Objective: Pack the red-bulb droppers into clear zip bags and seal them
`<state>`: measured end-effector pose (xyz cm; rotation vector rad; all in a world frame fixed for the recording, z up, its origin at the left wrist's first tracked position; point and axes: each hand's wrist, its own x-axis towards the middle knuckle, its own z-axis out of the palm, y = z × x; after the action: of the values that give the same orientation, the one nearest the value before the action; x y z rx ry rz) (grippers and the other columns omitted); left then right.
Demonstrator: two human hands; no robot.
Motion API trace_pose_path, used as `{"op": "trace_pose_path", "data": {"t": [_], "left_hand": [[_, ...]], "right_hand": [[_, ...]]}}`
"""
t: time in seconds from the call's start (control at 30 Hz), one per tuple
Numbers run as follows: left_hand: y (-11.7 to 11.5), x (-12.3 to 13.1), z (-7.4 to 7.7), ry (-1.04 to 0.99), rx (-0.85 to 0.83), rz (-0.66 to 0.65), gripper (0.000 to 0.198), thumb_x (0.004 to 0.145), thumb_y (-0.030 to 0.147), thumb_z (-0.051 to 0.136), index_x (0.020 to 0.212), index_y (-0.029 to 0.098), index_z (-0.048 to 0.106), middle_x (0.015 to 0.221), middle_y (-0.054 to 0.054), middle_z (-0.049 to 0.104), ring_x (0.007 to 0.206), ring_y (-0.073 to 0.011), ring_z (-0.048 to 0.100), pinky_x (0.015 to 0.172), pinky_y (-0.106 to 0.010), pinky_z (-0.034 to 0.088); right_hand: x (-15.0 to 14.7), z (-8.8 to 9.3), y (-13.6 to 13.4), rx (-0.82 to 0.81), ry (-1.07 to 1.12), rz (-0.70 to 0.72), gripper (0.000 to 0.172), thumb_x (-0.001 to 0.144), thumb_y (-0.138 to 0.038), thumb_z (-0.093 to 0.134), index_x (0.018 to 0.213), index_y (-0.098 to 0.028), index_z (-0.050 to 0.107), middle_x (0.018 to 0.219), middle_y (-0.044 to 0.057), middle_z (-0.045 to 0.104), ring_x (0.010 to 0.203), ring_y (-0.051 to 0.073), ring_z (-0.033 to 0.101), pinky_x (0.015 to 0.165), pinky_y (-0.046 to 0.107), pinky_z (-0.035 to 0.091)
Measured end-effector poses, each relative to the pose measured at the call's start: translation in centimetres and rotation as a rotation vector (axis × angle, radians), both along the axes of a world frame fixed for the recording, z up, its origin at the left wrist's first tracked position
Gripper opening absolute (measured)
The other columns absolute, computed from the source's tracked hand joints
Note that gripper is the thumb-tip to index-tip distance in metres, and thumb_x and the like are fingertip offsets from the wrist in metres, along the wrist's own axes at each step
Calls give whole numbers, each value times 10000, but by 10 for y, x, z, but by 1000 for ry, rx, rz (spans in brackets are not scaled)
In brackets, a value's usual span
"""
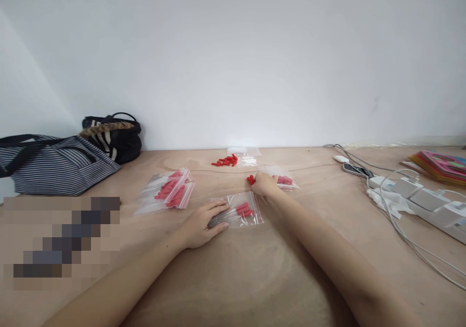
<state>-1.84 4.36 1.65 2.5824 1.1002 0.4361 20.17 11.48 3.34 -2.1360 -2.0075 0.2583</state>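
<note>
My left hand (206, 224) lies on the left end of a clear zip bag (257, 212), thumb and fingers apart. Several small red tapered pieces (244, 209) show inside this bag, near its red-striped zip end on the right. Farther off, my right hand (265, 185) has its fingers bent down and drawn together at a small cluster of loose red pieces (250, 180); its fingertips are partly hidden. Just right of that hand lies another zip bag (291, 185) with red pieces in it, partly covered by the hand.
Filled zip bags (171, 191) overlap on the left. By the wall lie loose red pieces (226, 161) beside a clear bag (249, 158). A striped bag (65, 167) and black bag (125, 140) stand left; a power strip (422, 198), cables and coloured sheets (442, 167) occupy the right.
</note>
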Motion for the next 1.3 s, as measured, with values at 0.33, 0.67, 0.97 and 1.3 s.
{"op": "trace_pose_path", "data": {"t": [0.33,0.67,0.97,1.3], "left_hand": [[-1,-1,-2,-26,-9,54,641,821,354,488,1349,186,165,1356,-95,341,1213,-230,355,996,-374,317],[-1,0,1,93,0,8,539,854,361,430,1343,261,226,1420,-56,208,1265,-239,259,1016,-390,267],[-1,0,-1,133,0,22,561,862,395,402,1352,193,219,1418,-96,204,1273,-238,238,1019,-398,255],[0,-2,-6,73,24,40,569,844,425,421,1332,174,272,1390,-93,282,1246,-250,297,1014,-387,279]], "right_hand": [[-9,22,-47,21,99,552,163,700,-176,524,813,-186,640,733,34,658,739,173,578,737,307,346],[-37,5,-45,-109,302,345,294,705,-361,566,881,-135,629,679,63,646,603,160,581,517,226,395],[-10,-12,-30,432,-32,942,280,753,-57,478,934,-225,609,941,42,565,872,157,479,777,286,340],[-21,-12,-25,644,-488,1217,222,900,-221,348,867,-215,568,894,49,566,824,164,427,711,312,278]]}}
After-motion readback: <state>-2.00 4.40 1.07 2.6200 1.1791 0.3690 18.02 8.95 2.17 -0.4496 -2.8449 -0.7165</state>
